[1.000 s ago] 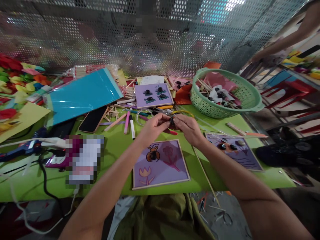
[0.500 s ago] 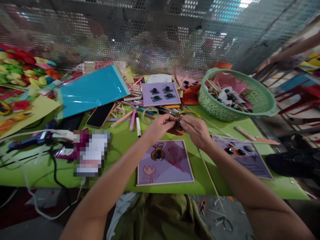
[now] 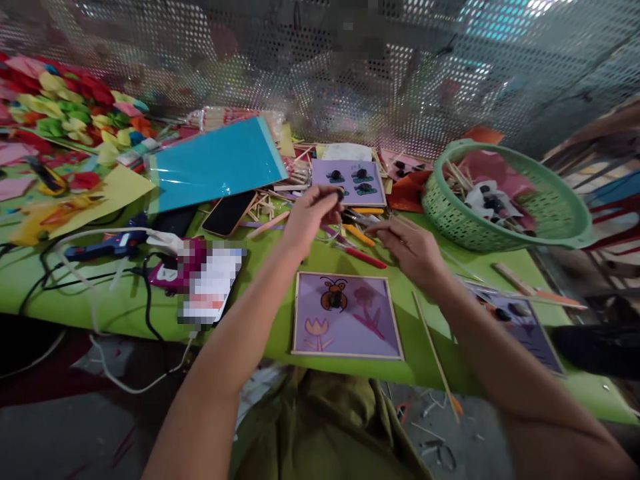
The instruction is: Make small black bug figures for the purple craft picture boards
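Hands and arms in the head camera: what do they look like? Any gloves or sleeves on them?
No gloves: the left hand and the right hand are both bare. The left forearm and the right forearm are bare too, with no sleeve, watch or bracelet showing. No rings can be made out, though the picture is blurry. Lower down, the person wears olive-green clothing.

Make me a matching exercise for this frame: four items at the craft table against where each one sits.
Things:
1 small dark piece
2 purple framed picture
3 green basket
4 glue gun

Places:
A lying flat in front of the person
B off to the left of both arms
C pinched in the left hand grip
D far right

Pairs: 1-C, 2-A, 3-D, 4-B.
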Available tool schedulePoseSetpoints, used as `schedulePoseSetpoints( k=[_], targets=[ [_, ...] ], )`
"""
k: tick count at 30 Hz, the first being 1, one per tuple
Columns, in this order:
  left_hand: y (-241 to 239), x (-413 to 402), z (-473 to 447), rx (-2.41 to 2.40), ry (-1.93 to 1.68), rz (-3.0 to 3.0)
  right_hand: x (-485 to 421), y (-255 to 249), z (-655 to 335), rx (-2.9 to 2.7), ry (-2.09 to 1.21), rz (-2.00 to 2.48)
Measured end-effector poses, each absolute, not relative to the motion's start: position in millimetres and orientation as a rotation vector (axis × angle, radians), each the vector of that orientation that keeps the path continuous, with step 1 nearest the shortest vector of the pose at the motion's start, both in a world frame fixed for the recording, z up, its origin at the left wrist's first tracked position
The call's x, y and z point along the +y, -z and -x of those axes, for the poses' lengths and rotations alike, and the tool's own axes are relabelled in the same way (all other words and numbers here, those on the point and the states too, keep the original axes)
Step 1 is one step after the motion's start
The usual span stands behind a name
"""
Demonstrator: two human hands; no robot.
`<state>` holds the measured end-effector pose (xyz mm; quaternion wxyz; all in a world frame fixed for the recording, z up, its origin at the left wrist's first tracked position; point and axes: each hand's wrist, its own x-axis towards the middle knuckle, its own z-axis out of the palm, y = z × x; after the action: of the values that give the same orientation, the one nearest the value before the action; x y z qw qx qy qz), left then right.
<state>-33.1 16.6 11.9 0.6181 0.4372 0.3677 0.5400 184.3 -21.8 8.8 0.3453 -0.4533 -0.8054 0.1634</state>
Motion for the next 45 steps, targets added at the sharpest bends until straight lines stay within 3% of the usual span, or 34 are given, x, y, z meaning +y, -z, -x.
schedulePoseSetpoints(
  k=[4, 13, 23, 37, 45],
  targets=[
    [-11.8, 29.8, 48.1, 0.943, -1.385, -0.867, 2.2, -1.1, -168.3, -2.343, -0.256, 1.092],
    [-9.1, 30.6, 50.2, 0.870, -1.315, -0.807, 35.5, 14.1, -133.3, -2.559, 0.015, 1.218],
    [-9.0, 29.7, 49.0, 0.914, -1.252, -0.928, 27.6, -3.6, -157.2, -2.079, -0.388, 1.184],
    [-1.0, 24.4, 35.4, 0.990, -1.136, -1.260, 22.0, -7.2, -153.7, -2.128, -0.216, 1.146],
    [-3.5, 22.5, 32.4, 0.941, -1.144, -1.169, 19.7, -6.2, -149.6, -1.957, -0.466, 1.166]
  ],
)
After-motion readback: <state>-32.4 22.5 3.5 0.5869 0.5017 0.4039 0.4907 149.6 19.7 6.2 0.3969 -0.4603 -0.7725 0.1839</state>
